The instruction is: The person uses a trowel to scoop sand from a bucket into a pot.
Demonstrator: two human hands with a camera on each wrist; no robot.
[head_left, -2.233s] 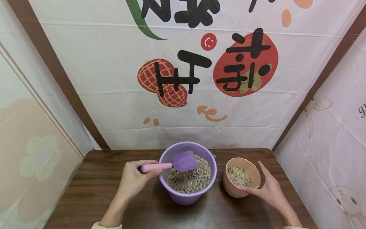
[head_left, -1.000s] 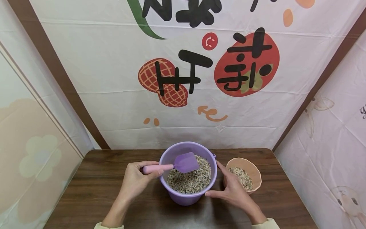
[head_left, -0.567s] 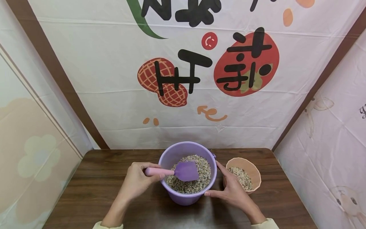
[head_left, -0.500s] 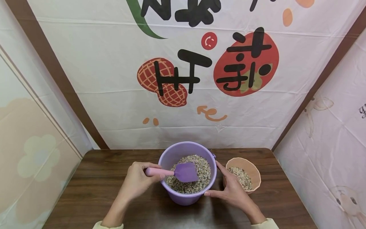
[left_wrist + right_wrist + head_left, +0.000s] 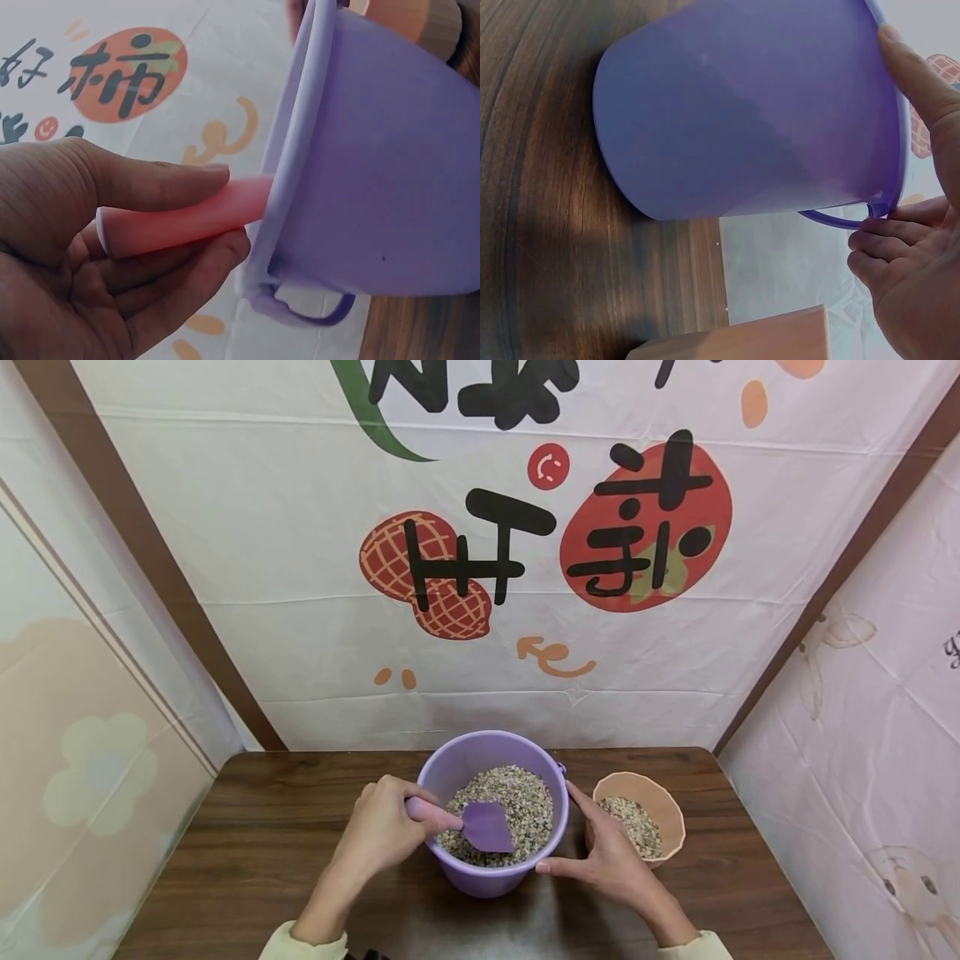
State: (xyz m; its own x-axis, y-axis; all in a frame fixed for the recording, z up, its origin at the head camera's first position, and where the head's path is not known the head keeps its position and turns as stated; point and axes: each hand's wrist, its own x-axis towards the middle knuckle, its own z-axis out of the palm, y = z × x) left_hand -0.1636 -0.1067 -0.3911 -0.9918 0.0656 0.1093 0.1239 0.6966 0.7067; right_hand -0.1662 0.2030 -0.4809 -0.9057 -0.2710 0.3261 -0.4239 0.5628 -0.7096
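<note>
In the head view my left hand [image 5: 386, 822] grips the pink handle of a toy shovel [image 5: 487, 827]. Its purple blade is angled down at the gravel-like grains [image 5: 525, 793] inside a purple bucket [image 5: 487, 885]. From the left wrist, the thumb and fingers wrap the pink handle [image 5: 187, 217], and the blade is hidden behind the bucket wall. My right hand [image 5: 611, 852] holds the bucket's right side at the rim. In the right wrist view its thumb lies along the rim and its fingers bend by the handle joint [image 5: 877, 210].
Right of the bucket, partly behind my right hand, stands a peach-coloured pot [image 5: 667, 814] holding similar grains. Both containers are on a dark wood table [image 5: 255, 827]. A printed white cloth [image 5: 315, 635] hangs at the table's back edge, with more cloth on both sides.
My right hand has gone from the peach pot to the bucket's rim. My left hand has lowered the toy shovel toward the grains and tipped its blade down toward the bucket's near side.
</note>
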